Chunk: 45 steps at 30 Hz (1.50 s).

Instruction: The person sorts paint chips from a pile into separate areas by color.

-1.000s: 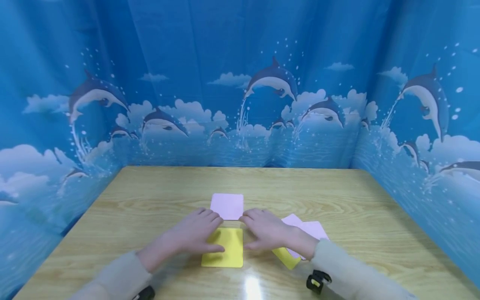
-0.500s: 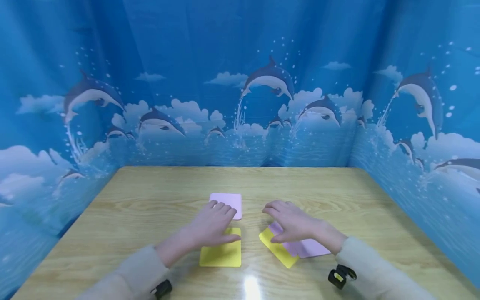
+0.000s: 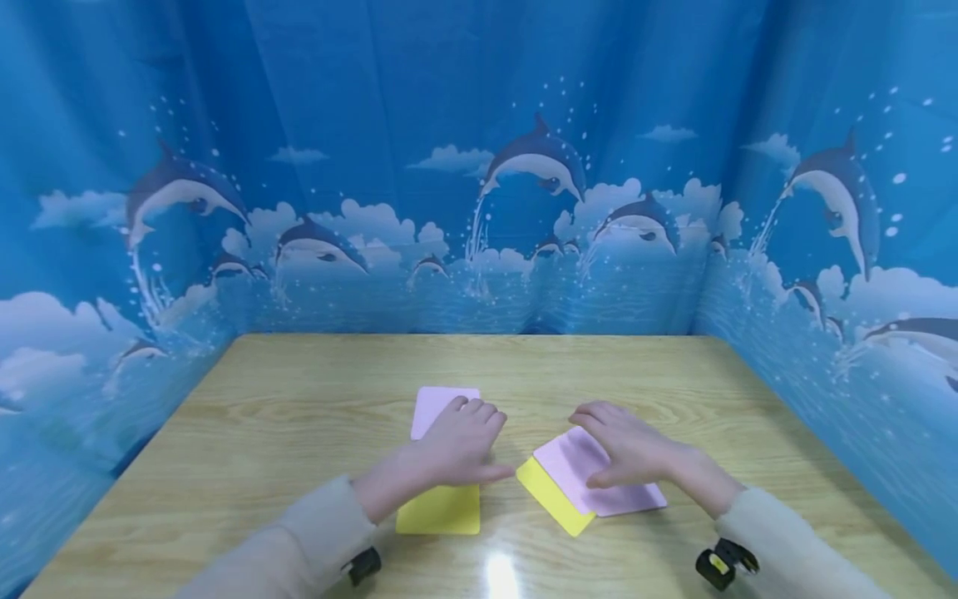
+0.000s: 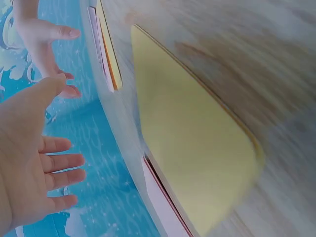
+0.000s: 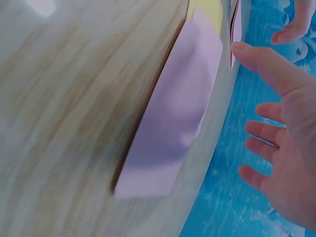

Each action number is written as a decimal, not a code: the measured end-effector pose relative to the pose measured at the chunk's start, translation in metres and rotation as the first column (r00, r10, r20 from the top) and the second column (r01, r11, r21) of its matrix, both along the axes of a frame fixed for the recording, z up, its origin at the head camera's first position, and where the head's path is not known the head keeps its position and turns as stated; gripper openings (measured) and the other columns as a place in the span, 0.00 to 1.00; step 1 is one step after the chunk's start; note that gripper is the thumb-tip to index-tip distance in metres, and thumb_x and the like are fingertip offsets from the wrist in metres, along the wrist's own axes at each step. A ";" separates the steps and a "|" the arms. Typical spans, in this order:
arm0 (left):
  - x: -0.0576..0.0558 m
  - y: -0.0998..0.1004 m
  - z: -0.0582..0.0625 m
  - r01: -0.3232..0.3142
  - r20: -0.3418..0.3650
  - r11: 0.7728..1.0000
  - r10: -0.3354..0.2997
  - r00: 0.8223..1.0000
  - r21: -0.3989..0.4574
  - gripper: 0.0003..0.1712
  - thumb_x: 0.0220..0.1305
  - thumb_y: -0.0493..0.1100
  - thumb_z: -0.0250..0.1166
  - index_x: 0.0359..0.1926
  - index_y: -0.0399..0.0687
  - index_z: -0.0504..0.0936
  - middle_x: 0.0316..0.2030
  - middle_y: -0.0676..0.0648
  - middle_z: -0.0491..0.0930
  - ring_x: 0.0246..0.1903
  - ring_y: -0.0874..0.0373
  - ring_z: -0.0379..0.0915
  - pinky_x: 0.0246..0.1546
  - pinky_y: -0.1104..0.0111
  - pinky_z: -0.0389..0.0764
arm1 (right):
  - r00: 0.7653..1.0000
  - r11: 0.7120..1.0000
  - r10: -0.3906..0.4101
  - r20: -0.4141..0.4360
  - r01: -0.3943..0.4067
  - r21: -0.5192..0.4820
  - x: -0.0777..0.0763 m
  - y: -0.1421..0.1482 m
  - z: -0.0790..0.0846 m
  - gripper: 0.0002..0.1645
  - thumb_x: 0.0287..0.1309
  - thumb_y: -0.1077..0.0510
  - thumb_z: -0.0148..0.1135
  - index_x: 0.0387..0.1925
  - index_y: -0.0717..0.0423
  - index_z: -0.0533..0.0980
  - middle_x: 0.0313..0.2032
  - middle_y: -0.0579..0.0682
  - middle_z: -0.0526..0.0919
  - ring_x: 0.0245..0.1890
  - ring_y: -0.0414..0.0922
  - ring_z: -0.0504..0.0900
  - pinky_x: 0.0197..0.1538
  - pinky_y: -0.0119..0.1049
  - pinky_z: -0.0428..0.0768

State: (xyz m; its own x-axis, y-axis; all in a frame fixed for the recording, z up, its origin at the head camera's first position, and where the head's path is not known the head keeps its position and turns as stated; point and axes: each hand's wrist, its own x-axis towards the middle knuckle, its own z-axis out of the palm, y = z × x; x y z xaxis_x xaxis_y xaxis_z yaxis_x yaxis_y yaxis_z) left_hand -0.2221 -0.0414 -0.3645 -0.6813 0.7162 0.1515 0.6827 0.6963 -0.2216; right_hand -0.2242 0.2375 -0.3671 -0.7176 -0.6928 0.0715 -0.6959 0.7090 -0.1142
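My left hand point(image 3: 458, 445) hovers with spread fingers over the gap between a pink square card point(image 3: 432, 409) and a yellow square card point(image 3: 440, 512), partly covering both. In the left wrist view, that yellow card point(image 4: 192, 133) shows a thin, layered edge, and the left palm point(image 4: 19, 163) holds nothing. To the right lies a loose fan of overlapping cards: a yellow one point(image 3: 550, 499) partly under pink ones point(image 3: 567, 466). Above this fan is my right hand point(image 3: 629, 445), its fingers loosely bent. It casts a shadow on the pink card point(image 5: 170, 113) in the right wrist view.
The cards lie on a wood-grain table point(image 3: 314, 391). A blue curtain point(image 3: 449, 100) printed with dolphins surrounds its back and sides. Dark wrist cameras point(image 3: 722, 566) hang below both sleeves. A bright reflection lies on the table near the front.
Both hands have moved to the right. The right hand has passed across the fanned cards, uncovering more of them, while the left has shifted over the right part of the left-hand cards. The cards stay put.
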 end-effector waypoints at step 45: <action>0.005 0.129 -0.032 0.053 0.197 0.985 -0.020 0.980 -0.163 0.47 0.42 0.83 0.50 0.52 0.55 0.72 0.45 0.55 0.71 0.46 0.62 0.65 0.49 0.67 0.67 | 0.989 0.998 -0.034 0.145 0.026 0.057 0.000 0.058 -0.020 0.52 0.29 0.41 0.75 0.56 0.64 0.68 0.54 0.56 0.69 0.51 0.54 0.70 0.53 0.53 0.70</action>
State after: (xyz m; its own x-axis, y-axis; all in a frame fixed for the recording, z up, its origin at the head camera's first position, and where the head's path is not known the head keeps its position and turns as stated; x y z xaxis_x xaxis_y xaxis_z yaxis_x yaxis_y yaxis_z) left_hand -0.2175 0.0880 -0.3964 -0.6589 0.7451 -0.1039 0.7482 0.6347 -0.1933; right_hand -0.2240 0.2957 -0.3867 -0.7378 -0.6710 -0.0731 -0.6531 0.7371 -0.1737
